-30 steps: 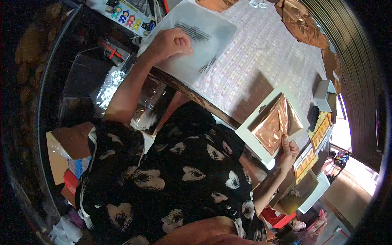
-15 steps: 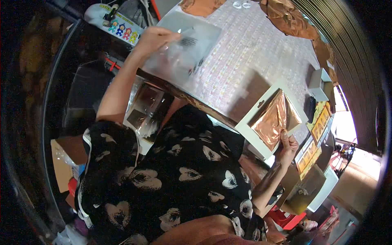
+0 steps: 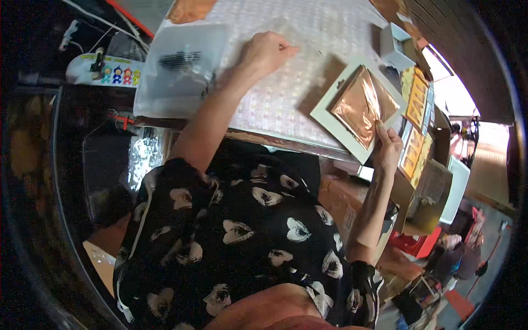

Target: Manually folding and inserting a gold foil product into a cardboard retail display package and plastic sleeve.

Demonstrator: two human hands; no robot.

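Note:
My right hand (image 3: pixel 389 144) grips the lower right edge of a pale card (image 3: pixel 331 114) with a hang hole, its thumb pressing on the front. On the card lies a shiny folded copper-coloured foil packet (image 3: pixel 360 104). Card and packet are tilted above the table's near right part. Farther left, my left hand (image 3: pixel 268 52) is closed in a pinch over the table, on what looks like a thin clear plastic bag, faint and blurred beyond the fingers. Beside that forearm, a stack of clear plastic bags (image 3: pixel 175 88) with dark print lies at the table's left end.
The table (image 3: pixel 269 113) has a pale patterned cover. A small white open box (image 3: pixel 397 47) stands at its right, next to yellow patterned packages (image 3: pixel 416 102). Brown paper (image 3: pixel 190 10) lies at the far left edge. Below on the right are cardboard boxes (image 3: pixel 426 190) and a red container (image 3: pixel 413 243).
My left hand has moved right, away from the stack of bags, carrying the clear bag toward the card. My right hand still holds the card, now shown slightly higher as the view shifted.

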